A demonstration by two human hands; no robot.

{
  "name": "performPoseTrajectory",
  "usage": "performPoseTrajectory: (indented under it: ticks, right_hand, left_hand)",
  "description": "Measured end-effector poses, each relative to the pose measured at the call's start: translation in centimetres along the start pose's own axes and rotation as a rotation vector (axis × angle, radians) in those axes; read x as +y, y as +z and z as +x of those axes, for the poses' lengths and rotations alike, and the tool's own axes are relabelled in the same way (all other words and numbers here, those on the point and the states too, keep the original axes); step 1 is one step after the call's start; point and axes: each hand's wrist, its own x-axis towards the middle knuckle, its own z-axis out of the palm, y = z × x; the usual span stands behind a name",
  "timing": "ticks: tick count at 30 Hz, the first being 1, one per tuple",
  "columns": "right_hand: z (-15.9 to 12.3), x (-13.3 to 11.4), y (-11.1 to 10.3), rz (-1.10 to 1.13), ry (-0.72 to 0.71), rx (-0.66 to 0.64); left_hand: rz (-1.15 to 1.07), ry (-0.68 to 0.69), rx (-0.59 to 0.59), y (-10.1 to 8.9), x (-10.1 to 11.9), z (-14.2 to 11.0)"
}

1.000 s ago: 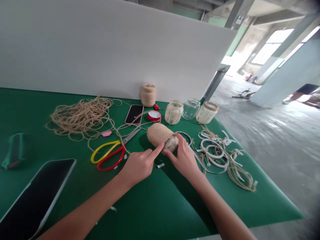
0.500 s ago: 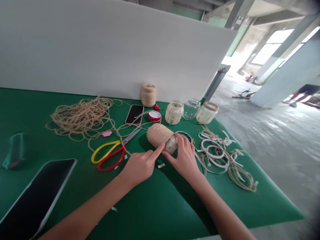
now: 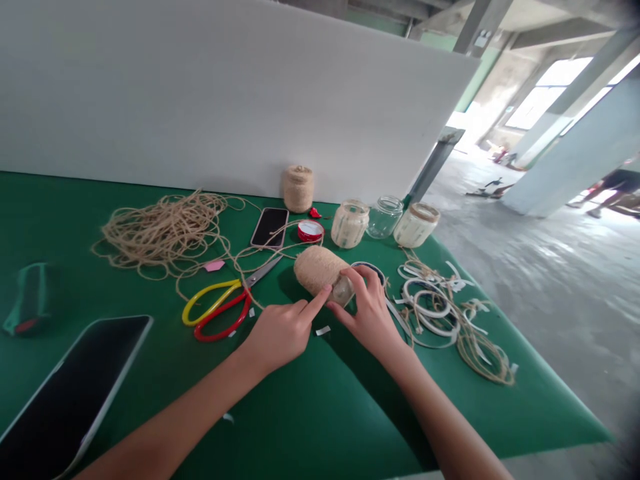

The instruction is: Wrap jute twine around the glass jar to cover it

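A glass jar wrapped in jute twine (image 3: 317,272) lies on its side on the green mat, its bare glass end (image 3: 343,291) facing right. My right hand (image 3: 370,312) grips that glass end from the near side. My left hand (image 3: 283,330) is just left of it, with the index fingertip resting on the jar's wrapped edge. Close to the left hand lie yellow-and-red handled scissors (image 3: 220,308), their blades pointing toward the jar.
A green mat (image 3: 350,413) covers the table, backed by a white board (image 3: 200,100). On it are a loose jute pile (image 3: 165,233), a phone (image 3: 269,228), red tape (image 3: 310,231), jars (image 3: 384,217), white strips (image 3: 433,307) and a tablet (image 3: 70,393).
Both hands stay on the jar with only slight shifts of the fingers. The view has moved a little as my head moved.
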Motion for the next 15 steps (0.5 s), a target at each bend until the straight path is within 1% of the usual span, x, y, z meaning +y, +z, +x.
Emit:
performPoseTrajectory:
  ticks: [8,15]
  right_hand:
    - [-0.19,-0.17,0.25,-0.125,-0.062,0.019]
    - [-0.07,-0.32,-0.05,-0.18,-0.073,0.019]
  left_hand:
    - [0.015,-0.002,0.007,0.1,-0.11,-0.11]
    - [0.016,-0.008,0.009,0.0,0.03,-0.06]
